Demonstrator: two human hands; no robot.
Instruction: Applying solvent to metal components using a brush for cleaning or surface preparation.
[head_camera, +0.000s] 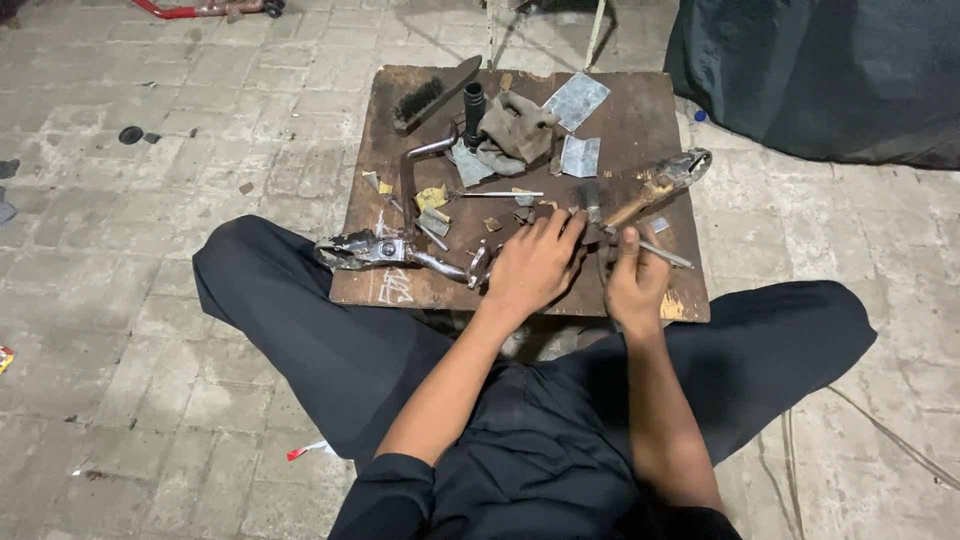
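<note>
Black-trousered knees frame the low wooden tabletop (640, 120) at frame centre. Left hand (535, 265) lies flat, fingers spread, empty. Right hand (632, 275) pinches a thin metal rod (668, 256) running right. Just above the fingertips, a wood-handled hammer (625, 208) slants toward upper right. Farther up: rag (518, 125), brush (432, 95).

Brush (425, 97) and rag (517, 124) at the board's (640, 120) far edge; hammer (625, 205) right, metal lever (400, 252) left
</note>
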